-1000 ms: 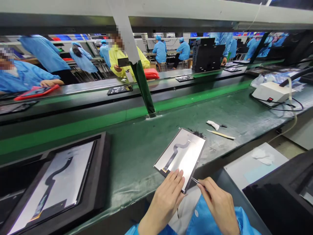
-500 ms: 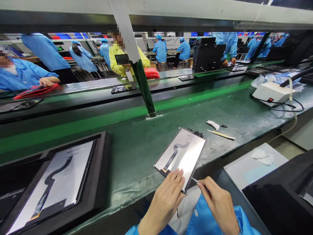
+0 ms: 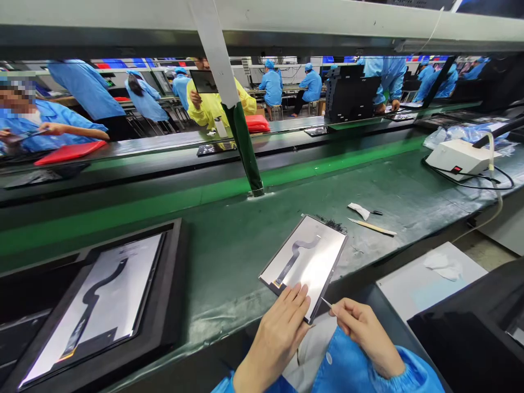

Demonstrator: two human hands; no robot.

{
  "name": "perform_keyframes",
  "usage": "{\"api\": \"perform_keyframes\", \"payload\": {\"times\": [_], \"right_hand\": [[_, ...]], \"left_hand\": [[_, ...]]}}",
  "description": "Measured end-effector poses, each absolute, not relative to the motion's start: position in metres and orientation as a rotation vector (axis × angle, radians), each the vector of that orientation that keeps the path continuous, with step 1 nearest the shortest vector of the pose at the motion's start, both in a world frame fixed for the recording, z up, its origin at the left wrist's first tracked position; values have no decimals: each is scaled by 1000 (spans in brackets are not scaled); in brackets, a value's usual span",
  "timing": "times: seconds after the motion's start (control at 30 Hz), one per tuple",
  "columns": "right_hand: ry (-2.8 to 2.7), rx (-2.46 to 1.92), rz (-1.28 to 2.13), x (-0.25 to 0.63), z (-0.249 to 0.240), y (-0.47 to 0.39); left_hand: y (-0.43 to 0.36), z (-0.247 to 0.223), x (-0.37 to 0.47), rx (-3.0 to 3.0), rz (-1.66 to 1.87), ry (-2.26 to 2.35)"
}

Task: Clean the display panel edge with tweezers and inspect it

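A flat display panel (image 3: 305, 256) with a bright silvery back and a grey ribbon cable (image 3: 292, 259) lies tilted at the bench's front edge, its near corner jutting past the edge. My left hand (image 3: 280, 333) grips that near end, fingers laid over the panel and the thumb by its corner. In a pinch between thumb and fingers, my right hand (image 3: 360, 327) holds a thin, pointed, pale tool (image 3: 327, 302). Its tip is at the panel's right edge; whether it touches cannot be made out. Most of the tool is hidden in the fingers.
A similar panel (image 3: 98, 300) sits in a black foam tray (image 3: 174, 267) at left. Beyond my panel are black scraps (image 3: 333, 224), a yellow-handled knife (image 3: 372, 227) and a white-wrapped tool (image 3: 360, 211). A green post (image 3: 245, 153) rises from the bench; co-workers sit across.
My right hand has shifted slightly and its fingers have curled in more around the tool. The left hand and panel stay nearly put. Across the line, a co-worker's hand has left the red bag.
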State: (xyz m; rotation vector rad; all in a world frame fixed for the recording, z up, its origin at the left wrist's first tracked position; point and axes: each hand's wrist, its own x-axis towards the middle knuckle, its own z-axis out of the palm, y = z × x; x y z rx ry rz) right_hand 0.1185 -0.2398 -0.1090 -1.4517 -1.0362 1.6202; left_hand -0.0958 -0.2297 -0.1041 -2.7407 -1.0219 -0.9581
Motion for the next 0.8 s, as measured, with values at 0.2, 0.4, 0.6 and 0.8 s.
{"api": "perform_keyframes", "payload": {"times": [0.2, 0.4, 0.6, 0.8], "right_hand": [[-919, -1417, 1765, 120, -109, -240], [-896, -1383, 1804, 125, -113, -241], [-859, -1383, 1822, 125, -105, -241], [-852, -1381, 1810, 128, -96, -239]], "left_hand": [[-231, -105, -94, -2743, -969, -1043], [-232, -108, -94, -2732, -953, -1057], [-233, -109, -93, -2729, -1003, -1082], [-232, -109, -93, -2734, -1013, -1084]]}}
